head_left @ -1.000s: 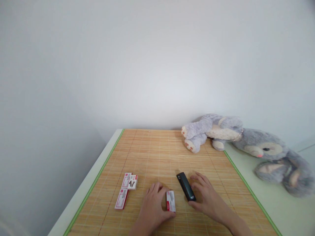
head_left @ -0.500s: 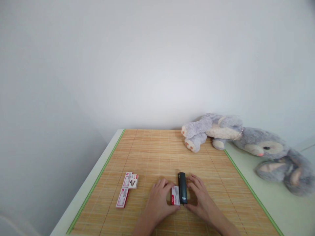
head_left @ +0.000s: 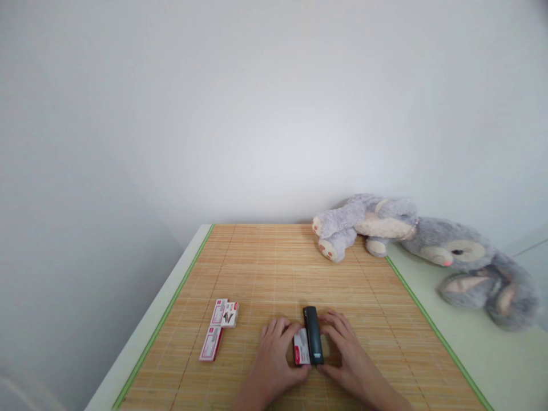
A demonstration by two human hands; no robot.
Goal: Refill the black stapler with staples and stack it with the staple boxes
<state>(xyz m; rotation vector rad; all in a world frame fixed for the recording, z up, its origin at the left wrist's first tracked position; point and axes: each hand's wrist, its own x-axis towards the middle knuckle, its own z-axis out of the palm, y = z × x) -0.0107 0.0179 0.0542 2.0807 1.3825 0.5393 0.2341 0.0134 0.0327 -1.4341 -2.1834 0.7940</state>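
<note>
A black stapler (head_left: 314,337) lies lengthwise on the bamboo mat in front of me, slightly tilted to the left at its far end. Against its left side rests a small red-and-white staple box (head_left: 302,347). My left hand (head_left: 276,354) curves around the box, thumb at its near end and index finger by its far left corner. From the right, my right hand (head_left: 349,354) grips the stapler, thumb near its close end and fingertips along its right side.
Farther left on the bamboo mat (head_left: 265,268) lie two flat pink-and-white boxes (head_left: 210,343) end to end. A small white box with a dark picture (head_left: 230,315) touches them. A grey plush rabbit (head_left: 381,222) lies across the back right corner, beneath the white wall (head_left: 257,114).
The stapler and the staple box have shifted slightly toward me and turned a little, their far ends leaning left. Both hands have moved along with them. The view has shifted slightly.
</note>
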